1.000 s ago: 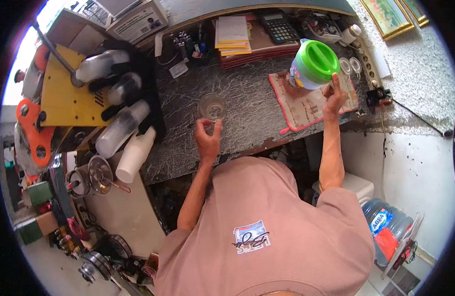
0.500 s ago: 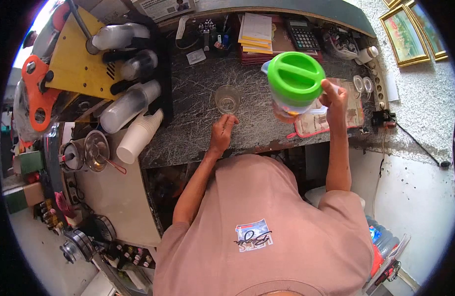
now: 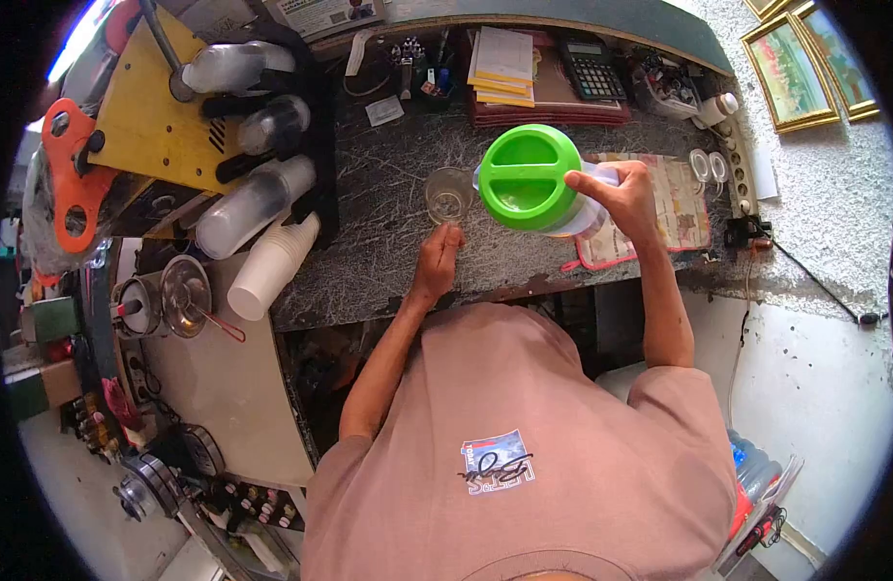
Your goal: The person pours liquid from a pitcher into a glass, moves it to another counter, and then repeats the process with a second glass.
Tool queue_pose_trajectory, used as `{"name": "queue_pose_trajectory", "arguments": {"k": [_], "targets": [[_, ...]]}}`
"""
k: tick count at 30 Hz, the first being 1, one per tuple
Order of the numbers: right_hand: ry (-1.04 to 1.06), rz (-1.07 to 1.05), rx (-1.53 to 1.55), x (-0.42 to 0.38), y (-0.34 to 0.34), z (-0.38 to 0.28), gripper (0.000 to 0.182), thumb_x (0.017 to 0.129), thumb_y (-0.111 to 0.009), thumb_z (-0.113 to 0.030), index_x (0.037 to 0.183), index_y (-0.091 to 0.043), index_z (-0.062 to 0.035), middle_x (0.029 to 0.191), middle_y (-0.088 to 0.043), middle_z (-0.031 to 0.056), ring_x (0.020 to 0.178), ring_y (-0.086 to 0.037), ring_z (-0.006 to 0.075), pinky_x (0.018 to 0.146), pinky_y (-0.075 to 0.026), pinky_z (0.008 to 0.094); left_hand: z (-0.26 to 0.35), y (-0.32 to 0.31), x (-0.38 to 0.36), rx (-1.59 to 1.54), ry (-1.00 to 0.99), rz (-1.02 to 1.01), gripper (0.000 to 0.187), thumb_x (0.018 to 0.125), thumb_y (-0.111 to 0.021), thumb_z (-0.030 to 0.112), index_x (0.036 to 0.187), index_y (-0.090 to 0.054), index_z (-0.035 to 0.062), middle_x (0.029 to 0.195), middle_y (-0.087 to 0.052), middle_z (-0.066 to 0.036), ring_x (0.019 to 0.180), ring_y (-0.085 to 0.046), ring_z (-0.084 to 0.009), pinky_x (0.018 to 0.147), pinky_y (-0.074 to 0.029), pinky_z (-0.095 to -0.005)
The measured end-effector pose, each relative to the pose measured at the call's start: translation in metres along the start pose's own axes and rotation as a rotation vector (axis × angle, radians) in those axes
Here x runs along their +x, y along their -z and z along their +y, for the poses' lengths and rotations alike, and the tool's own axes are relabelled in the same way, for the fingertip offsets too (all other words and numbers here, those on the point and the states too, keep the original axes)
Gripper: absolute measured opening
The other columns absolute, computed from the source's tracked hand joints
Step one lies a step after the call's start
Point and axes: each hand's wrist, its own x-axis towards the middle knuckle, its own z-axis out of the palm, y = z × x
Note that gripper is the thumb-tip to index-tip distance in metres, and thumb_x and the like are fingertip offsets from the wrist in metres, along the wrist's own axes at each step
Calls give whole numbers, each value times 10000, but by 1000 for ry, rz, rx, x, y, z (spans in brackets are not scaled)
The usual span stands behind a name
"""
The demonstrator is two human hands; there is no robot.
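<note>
My right hand (image 3: 620,197) grips the handle of a translucent plastic pitcher with a green lid (image 3: 530,165), its thumb pressed onto the lid's rim. The pitcher is tipped to the left, and its spout points at a clear drinking glass (image 3: 449,194). That glass stands on the dark, scratched tabletop (image 3: 388,252). My left hand (image 3: 437,259) is curled into a loose fist close at the near side of the glass, its thumb against the fingers.
A patterned cloth (image 3: 674,208) with a red edge lies beneath my right hand. Behind are stacked papers (image 3: 504,58), a calculator (image 3: 591,70) and a small basket (image 3: 664,89). Plastic cups (image 3: 257,198) and white cups (image 3: 272,269) stick out from a yellow machine (image 3: 156,107) on the left.
My right hand has carried the pitcher left and tilted it toward the glass, so the spout is now close to the rim. My left hand has barely moved.
</note>
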Motion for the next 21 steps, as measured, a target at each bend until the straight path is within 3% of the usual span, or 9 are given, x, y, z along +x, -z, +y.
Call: {"name": "queue_pose_trajectory", "arguments": {"k": [1, 11, 14, 16, 21], "targets": [[2, -15, -23, 0, 1, -2, 465, 804, -809, -432, 763, -745, 27, 677, -714, 98, 618, -703, 148, 547, -535, 270, 0, -1, 0, -7, -25, 30, 349, 1059, -439, 252, 866, -560, -13, 747, -560, -135, 691, -549, -260, 664, -444, -376], [41, -59, -88, 5, 1, -16, 505, 779, -814, -477, 769, -751, 24, 679, -716, 104, 612, -710, 163, 536, -542, 275, 1, -1, 2, 9, -66, 30, 342, 1059, -430, 232, 844, -533, -14, 721, -530, -144, 659, -516, -258, 640, -423, -387], [25, -71, -96, 7, -1, -18, 488, 799, -808, -464, 754, -734, 16, 664, -700, 58, 609, -671, 105, 550, -507, 272, 0, -2, 2, 21, -69, 26, 341, 1059, -426, 229, 843, -528, -14, 719, -527, -148, 659, -518, -270, 637, -420, -392], [87, -91, -111, 10, -1, -17, 539, 771, -807, -509, 785, -757, 27, 675, -715, 118, 604, -714, 171, 526, -545, 278, -2, -4, 2, -3, -58, 42, 341, 1058, -427, 233, 843, -526, -12, 718, -527, -148, 657, -517, -279, 637, -419, -392], [85, -90, -146, 12, -4, -22, 551, 765, -805, -525, 794, -762, 23, 669, -715, 117, 576, -707, 171, 515, -543, 278, -5, -3, 1, 9, -63, 36, 337, 1058, -427, 236, 845, -520, -8, 720, -525, -146, 661, -521, -275, 637, -419, -389]]}}
